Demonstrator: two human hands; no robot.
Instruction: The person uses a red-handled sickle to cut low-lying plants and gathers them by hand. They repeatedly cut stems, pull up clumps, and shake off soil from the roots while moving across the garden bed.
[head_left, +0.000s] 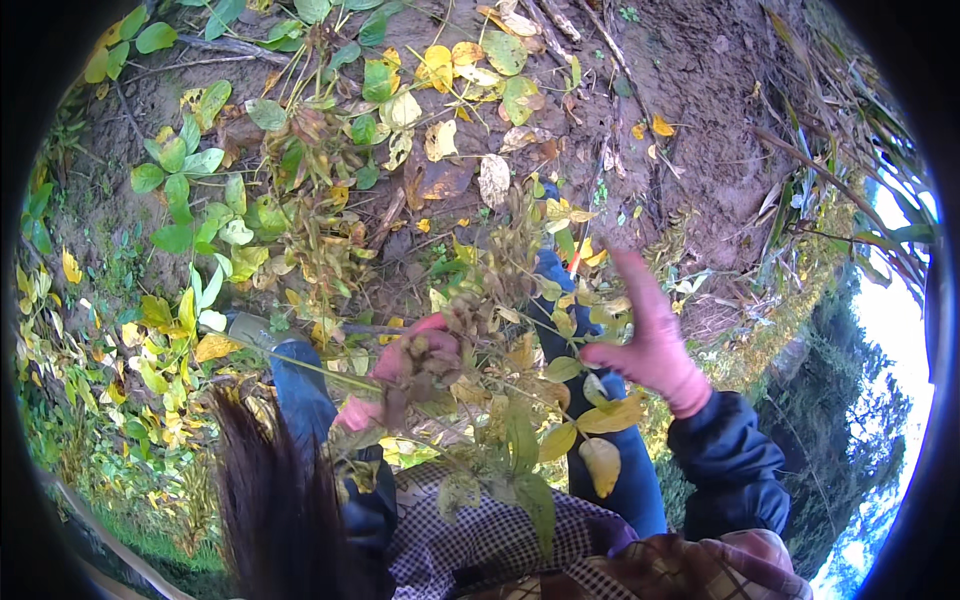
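My left hand (420, 351), in a pink glove, grips an uprooted or cut bean plant (517, 277), most likely soybean, in front of my body. Its stems carry clusters of brownish pods, which hide part of the glove. Yellow and green leaves (607, 416) hang from it across my checked apron (480, 525) and right leg. To the right of the plant, my right hand (652, 337), also pink-gloved, is spread with thumb and fingers apart. Nothing is held in it, though its thumb is close to the leaves.
Another pod-laden plant (307, 202) stands ahead on the left, among green leaves (180, 165). Fallen yellow leaves and twigs litter the brown soil (697, 112). A small orange-red object (576, 261) shows near my right foot. Long dry blades (832, 142) line the right side.
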